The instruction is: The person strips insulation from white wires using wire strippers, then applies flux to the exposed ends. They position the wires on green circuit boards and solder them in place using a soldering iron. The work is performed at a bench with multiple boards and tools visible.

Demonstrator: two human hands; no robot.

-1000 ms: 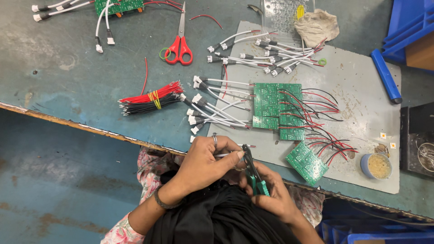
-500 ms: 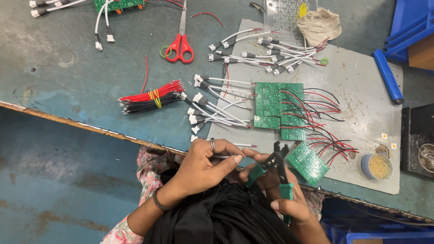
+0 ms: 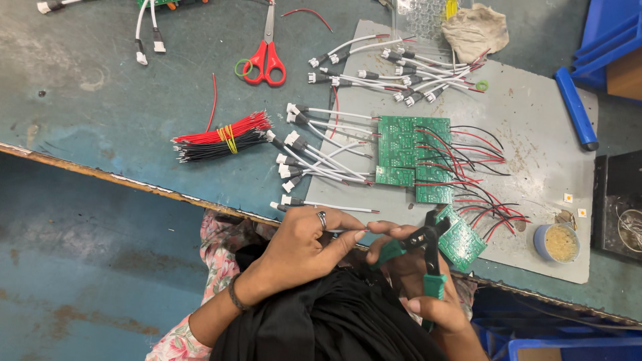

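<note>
- A thin white wire [image 3: 348, 230] is pinched in the left hand [image 3: 304, 244], its fingers pressed together on it.
- The wire's long axis runs sideways toward the right hand [image 3: 428, 301].
- That grip is closed around green-handled pliers [image 3: 424, 251]; the jaws stand apart just beside the wire's free end, at the tabletop [image 3: 100, 127] edge.

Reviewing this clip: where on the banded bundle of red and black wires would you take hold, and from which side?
Grip the bundle of red and black wires at its middle, over the yellow band, probably coming from above with fingers across its width. The band keeps the strands tight there, while both ends fan out loose. It lies flat on the table with bare surface on either side, apart from the red scissors.
</note>
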